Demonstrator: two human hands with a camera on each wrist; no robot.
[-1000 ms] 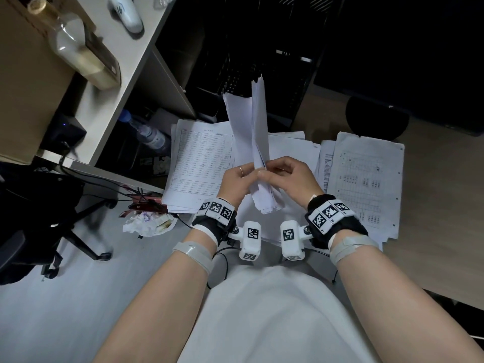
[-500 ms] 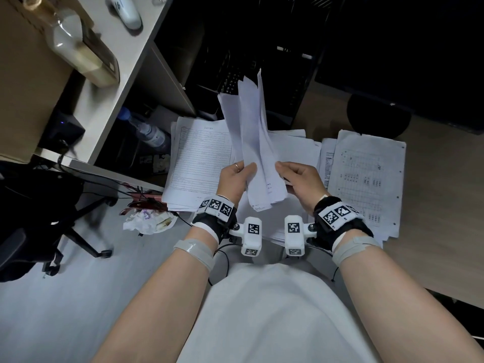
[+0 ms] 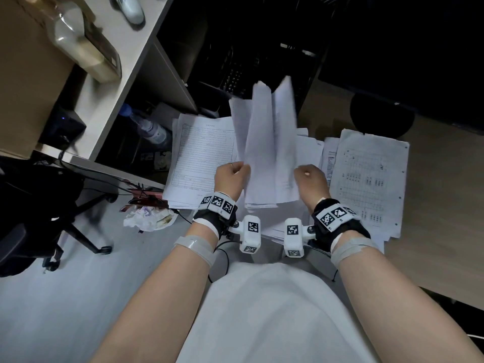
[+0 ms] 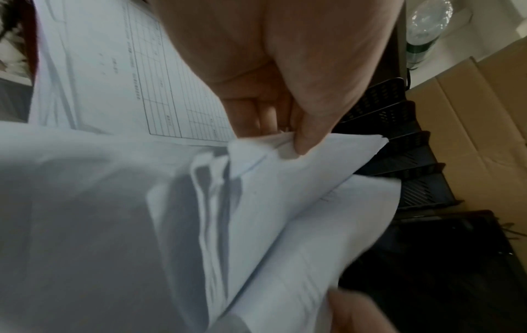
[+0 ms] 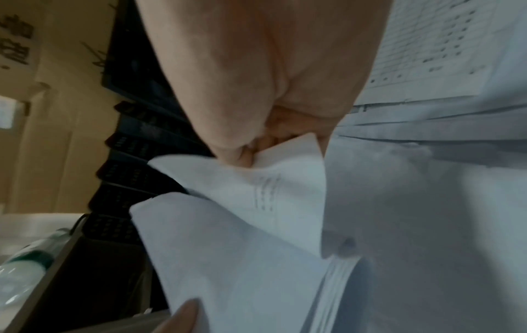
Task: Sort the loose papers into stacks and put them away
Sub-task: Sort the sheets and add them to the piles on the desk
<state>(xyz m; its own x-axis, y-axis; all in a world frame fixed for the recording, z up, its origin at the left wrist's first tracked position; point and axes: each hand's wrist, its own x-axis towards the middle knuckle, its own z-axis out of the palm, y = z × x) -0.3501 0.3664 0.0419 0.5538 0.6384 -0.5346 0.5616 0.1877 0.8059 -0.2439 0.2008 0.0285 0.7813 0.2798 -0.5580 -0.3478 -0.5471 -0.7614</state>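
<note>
At the surface's left edge lies a stack of printed forms (image 3: 201, 155). The left hand (image 3: 230, 179) pinches one side of a sheaf of papers (image 3: 264, 142) (fanned, standing upright above the surface's middle); the right hand (image 3: 310, 180) pinches the other side. Gridded sheets (image 3: 366, 179) lie toward the right edge.

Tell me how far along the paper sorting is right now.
Partly sorted, nothing visibly put away. Done: a stack of forms lies at the left and a stack of printed sheets at the right. In hand: the left hand and right hand grip a fanned bundle of sheets upright by its side edges. Left: placing that bundle and storing all stacks.
</note>
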